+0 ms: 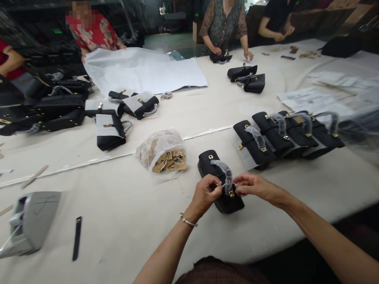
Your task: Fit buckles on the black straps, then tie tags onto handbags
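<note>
A black handbag [206, 162] lies on the table in front of me, its handle [225, 169] wrapped in clear plastic and joined by gold fittings. On the handle's left side my left hand [207, 189] is closed in a pinch on a thin white string. From the right my right hand [254, 186] pinches white string [236, 184] close to the handle. Fingers hide part of the string and some of the bag. Beyond the bag, to the left, a plastic bag [146, 156] holds brown tags [170, 161] with white strings.
Several black handbags [255, 141] stand in a row at right; others [110, 137] lie at left. A grey tape dispenser [39, 219] and a black strip [77, 239] sit at front left. Across the table [118, 229] people work beside white sheeting [148, 70]. Papers [313, 101] lie far right.
</note>
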A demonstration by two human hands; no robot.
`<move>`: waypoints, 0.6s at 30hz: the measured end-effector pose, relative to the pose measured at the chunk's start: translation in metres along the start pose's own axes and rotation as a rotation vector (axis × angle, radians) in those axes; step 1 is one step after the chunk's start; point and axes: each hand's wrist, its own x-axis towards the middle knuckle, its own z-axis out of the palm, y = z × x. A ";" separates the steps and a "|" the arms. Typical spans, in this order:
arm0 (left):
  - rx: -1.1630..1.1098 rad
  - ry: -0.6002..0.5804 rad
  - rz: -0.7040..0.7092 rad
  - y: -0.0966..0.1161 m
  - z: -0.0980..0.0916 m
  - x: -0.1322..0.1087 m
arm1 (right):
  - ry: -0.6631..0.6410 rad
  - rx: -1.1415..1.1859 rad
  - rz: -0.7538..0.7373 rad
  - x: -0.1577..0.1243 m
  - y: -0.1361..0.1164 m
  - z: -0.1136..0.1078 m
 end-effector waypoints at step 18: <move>-0.576 -0.051 -0.353 -0.004 0.003 -0.034 | 0.093 0.214 0.169 -0.015 0.013 0.034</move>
